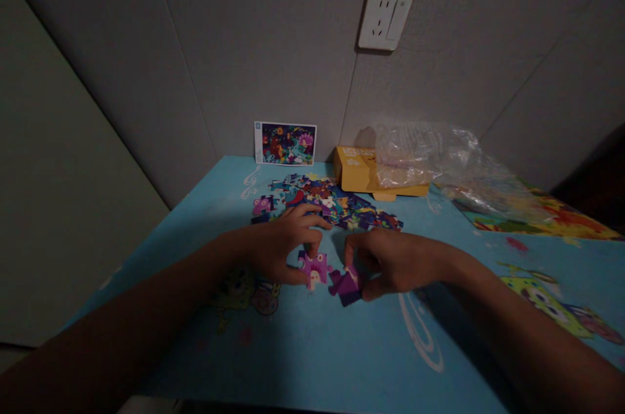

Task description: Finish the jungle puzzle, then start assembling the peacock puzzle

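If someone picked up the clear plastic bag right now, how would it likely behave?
The clear plastic bag would probably flop, being crumpled and creased. It looks thin and see-through, so likely light for its size. It overlaps the yellow box in view, so it might brush it.

The worktop is coloured light blue and patterned with white swirls, yellow cartoon figures and reddish-pink spots. The left piece is printed in pinkish purple, with a pale figure shown on it. The right piece is coloured purple, deepened to dark violet at its near edge. In the pile, dark blue, teal, purple, red and yellow are mixed. The card is edged in white, its dark picture dotted with pink, orange and teal. The box is coloured orange-yellow and marked with pale lettering. The sheet is patterned in yellow, red and green.
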